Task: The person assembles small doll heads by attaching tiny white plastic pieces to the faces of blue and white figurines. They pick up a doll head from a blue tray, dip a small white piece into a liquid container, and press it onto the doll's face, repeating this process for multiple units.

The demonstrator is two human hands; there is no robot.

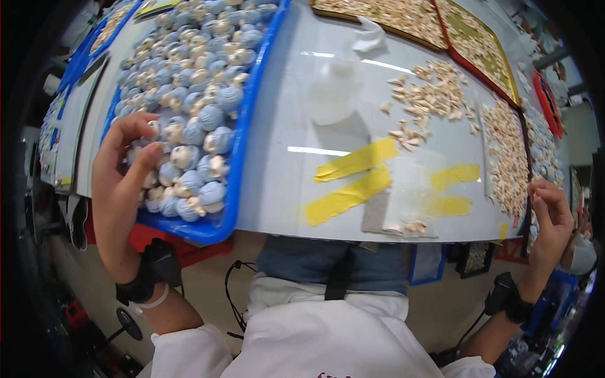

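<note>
At the left, my left hand (126,167) reaches into a blue plastic tray (236,183) filled with small rounded blue-and-cream figurines (211,116). Its thumb and forefinger are bent around one figurine at the tray's left side; the other fingers are partly hidden. Far to the right, my right hand (551,211) hovers by the table's edge with thumb and fingertips pinched together. What it pinches, if anything, is too small to make out. Close to it lies a dense bed of small cream pieces (506,157).
A translucent white bottle (334,91) stands mid-table near a crumpled white tissue (368,36). Loose cream pieces (435,94) lie to its right. Yellow tape strips (353,195) and a clear sheet (409,195) are on the near tabletop. Trays of cream pieces (384,16) line the far side.
</note>
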